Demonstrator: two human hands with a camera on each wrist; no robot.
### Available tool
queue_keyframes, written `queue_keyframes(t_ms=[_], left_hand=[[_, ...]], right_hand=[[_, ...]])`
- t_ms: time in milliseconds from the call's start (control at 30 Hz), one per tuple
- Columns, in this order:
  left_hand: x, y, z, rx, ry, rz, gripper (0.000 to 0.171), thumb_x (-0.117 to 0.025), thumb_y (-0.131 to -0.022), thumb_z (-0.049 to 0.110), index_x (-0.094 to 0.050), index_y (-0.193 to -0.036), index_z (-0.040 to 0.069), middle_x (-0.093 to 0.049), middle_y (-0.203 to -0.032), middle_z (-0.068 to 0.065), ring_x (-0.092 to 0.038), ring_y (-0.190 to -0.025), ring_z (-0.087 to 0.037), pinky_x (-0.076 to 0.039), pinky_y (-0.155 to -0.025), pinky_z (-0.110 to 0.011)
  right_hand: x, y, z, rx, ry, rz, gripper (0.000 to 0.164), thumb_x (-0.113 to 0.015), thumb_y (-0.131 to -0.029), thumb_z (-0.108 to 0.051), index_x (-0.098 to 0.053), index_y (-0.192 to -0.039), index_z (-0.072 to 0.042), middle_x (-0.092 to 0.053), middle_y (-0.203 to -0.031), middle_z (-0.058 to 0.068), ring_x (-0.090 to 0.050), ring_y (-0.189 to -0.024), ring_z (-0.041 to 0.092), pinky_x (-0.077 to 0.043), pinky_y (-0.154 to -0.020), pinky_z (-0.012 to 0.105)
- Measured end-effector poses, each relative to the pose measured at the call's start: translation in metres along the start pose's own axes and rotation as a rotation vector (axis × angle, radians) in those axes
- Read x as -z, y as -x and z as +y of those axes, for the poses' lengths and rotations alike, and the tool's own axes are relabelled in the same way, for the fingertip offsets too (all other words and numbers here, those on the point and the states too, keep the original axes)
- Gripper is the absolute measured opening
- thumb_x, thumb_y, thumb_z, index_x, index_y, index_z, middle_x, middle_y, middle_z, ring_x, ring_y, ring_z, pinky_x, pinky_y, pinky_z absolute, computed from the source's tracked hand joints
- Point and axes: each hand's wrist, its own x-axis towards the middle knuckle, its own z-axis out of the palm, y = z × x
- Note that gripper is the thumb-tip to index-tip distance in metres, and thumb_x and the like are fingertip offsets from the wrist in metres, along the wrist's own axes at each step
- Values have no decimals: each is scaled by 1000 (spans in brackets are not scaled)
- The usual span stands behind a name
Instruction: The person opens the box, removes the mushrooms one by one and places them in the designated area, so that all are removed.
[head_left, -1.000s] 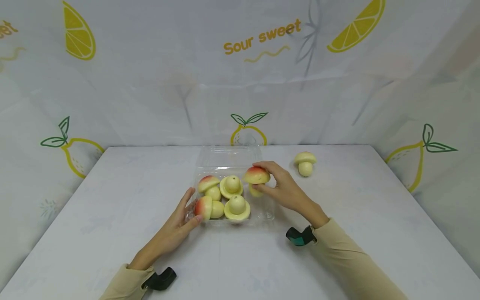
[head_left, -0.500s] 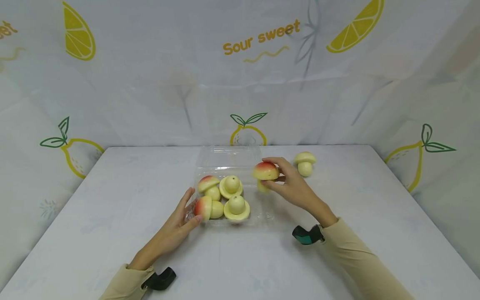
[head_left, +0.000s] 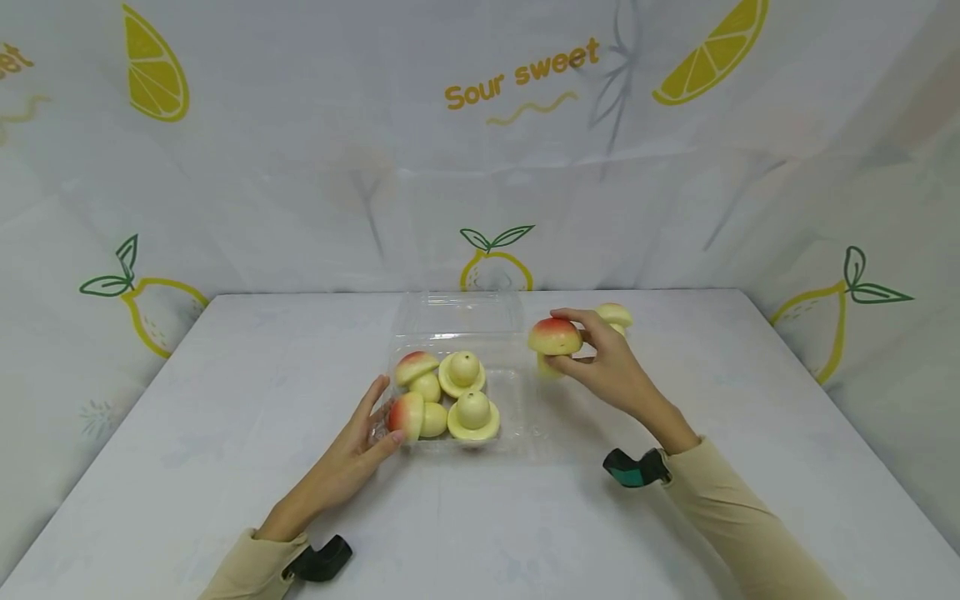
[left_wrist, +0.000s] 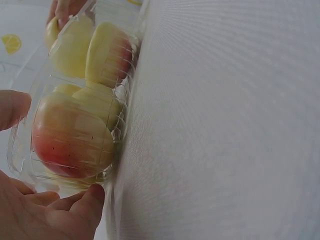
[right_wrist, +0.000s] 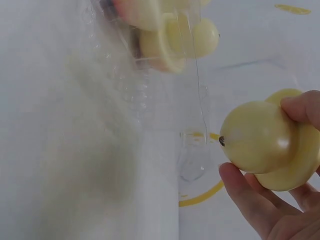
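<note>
My right hand (head_left: 617, 371) pinches a toy mushroom (head_left: 555, 337) by its red and yellow cap, held up just right of a clear plastic clamshell box (head_left: 513, 417). In the right wrist view its round, pale yellow stem (right_wrist: 255, 137) points toward the box. My left hand (head_left: 351, 454) grips the box's left end, thumb at the near corner and fingers along the side. Inside the box are several more toy mushrooms: two on their sides with reddish caps (head_left: 407, 415), two with stems up (head_left: 473, 412). The box's right part holds none.
Another pale toy mushroom (head_left: 615, 315) stands on the white table behind my right hand, partly hidden by it. The box's lid (head_left: 459, 315) lies open toward the back. A cloth printed with lemons (head_left: 300, 167) hangs behind the table.
My right hand has lifted the toy mushroom from over the box's right part and moved it to the right, now partly covering the mushroom behind. My left hand has stayed on the box.
</note>
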Motion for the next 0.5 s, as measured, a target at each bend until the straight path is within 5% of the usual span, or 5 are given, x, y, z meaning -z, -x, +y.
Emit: queue_keyframes(t_ms=[367, 500], left_hand=[[0, 1, 0, -7, 27, -7, 82, -55, -103, 20, 3, -159, 6, 1, -167, -18, -18, -148, -50, -44, -106, -35], [0, 1, 0, -10, 26, -8, 82, -55, -103, 20, 3, -159, 5, 1, -167, -19, -18, -148, -51, -46, -107, -40]], right_hand=[[24, 7, 10, -9, 133, 81, 56, -76, -85, -4, -53, -136, -4, -54, -134, 17, -62, -114, 42, -56, -78, 17], [34, 10, 13, -28, 162, 89, 56, -75, -86, -6, -52, -138, -5, -54, -135, 17, -62, -116, 45, -52, -76, 11]])
